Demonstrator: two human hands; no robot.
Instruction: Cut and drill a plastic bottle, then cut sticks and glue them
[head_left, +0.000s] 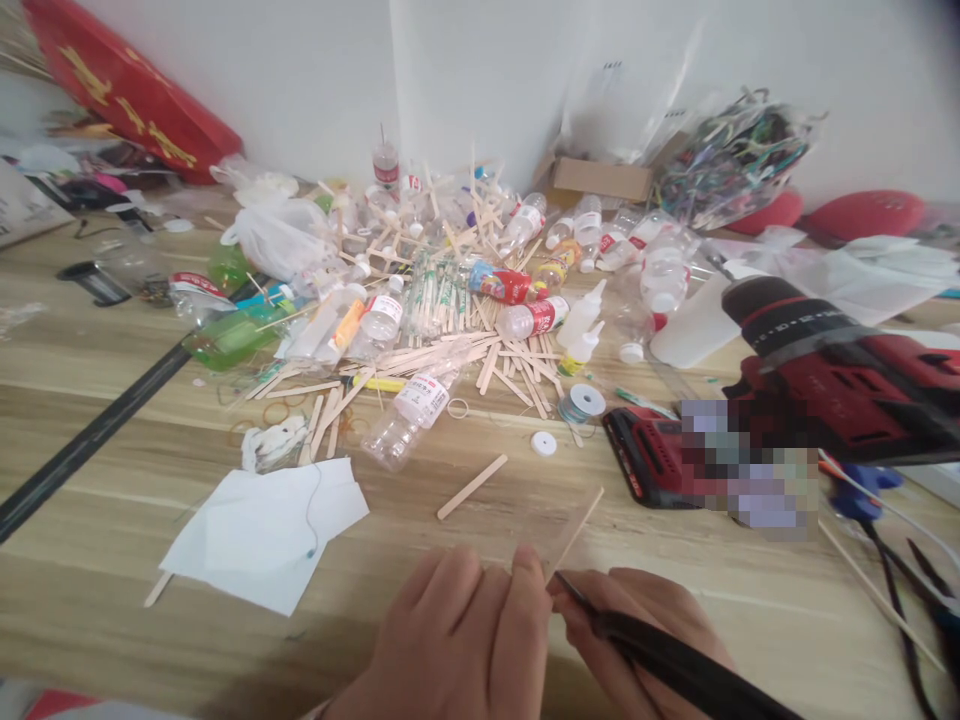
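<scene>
My left hand (472, 630) is at the bottom centre, fingers curled and pressed round the lower end of a thin wooden stick (581, 525) that points up and to the right. Beside it, my right hand (637, 630) is closed on a black-handled tool (675, 665). The tool's thin dark tip meets the stick near my left fingertips; the exact contact is hidden. Another flat wooden stick (472, 487) lies on the wooden table (405, 520) just beyond my hands.
Plastic bottles, including one lying (409, 415), and many wooden sticks (450, 350) crowd the back. A red drill (832, 360) stands at the right, near wire spools (585, 402) and cutters (919, 580). White paper (262, 535) lies left, by a black bar (97, 430).
</scene>
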